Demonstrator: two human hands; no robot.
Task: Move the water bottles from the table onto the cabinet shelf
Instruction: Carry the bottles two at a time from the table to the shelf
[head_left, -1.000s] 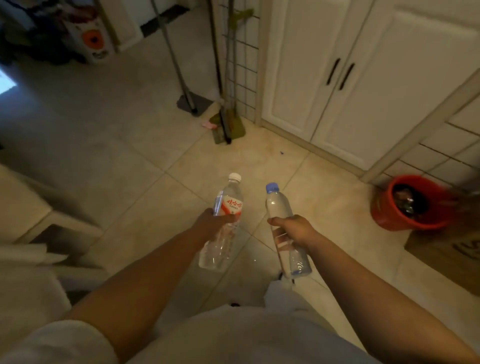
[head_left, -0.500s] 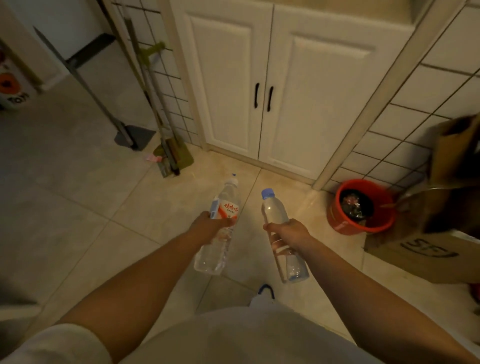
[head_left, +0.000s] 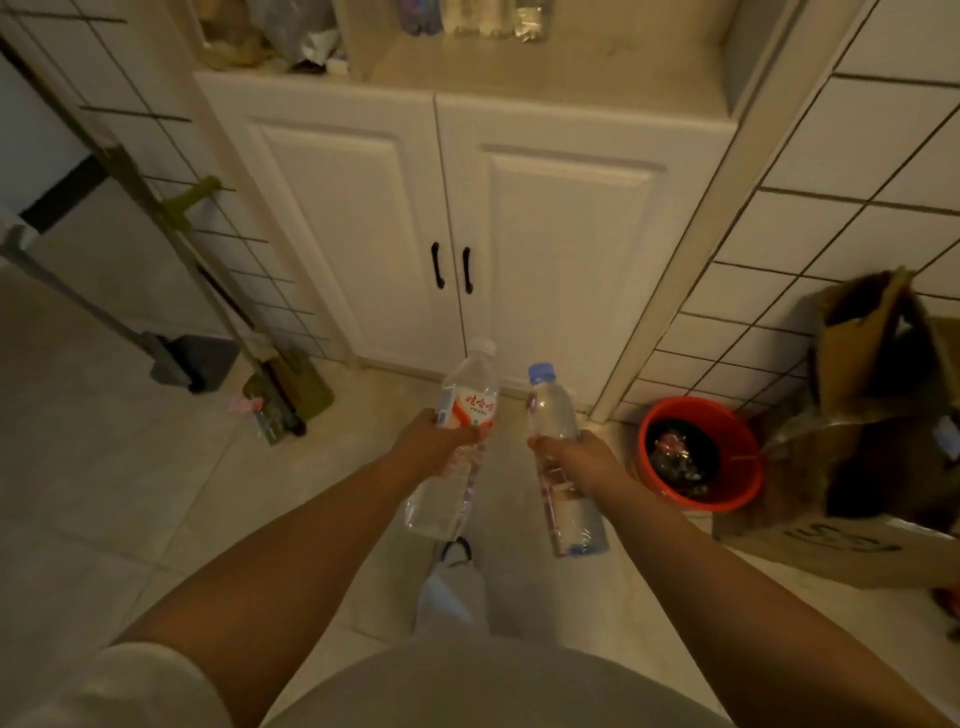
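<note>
My left hand (head_left: 434, 441) grips a clear water bottle with a white cap and a red-and-white label (head_left: 470, 402). In my right hand (head_left: 584, 460) is a second clear bottle with a blue cap (head_left: 553, 410). Both bottles are held upright, slightly tilted, above the tiled floor in front of a white cabinet (head_left: 467, 208) with two closed doors. The cabinet's open shelf (head_left: 550, 67) runs along the top of the view, with several bottles (head_left: 483, 15) standing at its back.
A red bucket (head_left: 748, 467) with dark contents sits on the floor to the right, next to cardboard boxes (head_left: 857, 415). A broom and dustpan (head_left: 197, 358) lean against the tiled wall at left. Bags (head_left: 270, 31) fill the shelf's left compartment.
The view has swung right and upward toward the cabinet, which is now closer and centred, with its shelf coming into sight. Both hands keep hold of their bottles.
</note>
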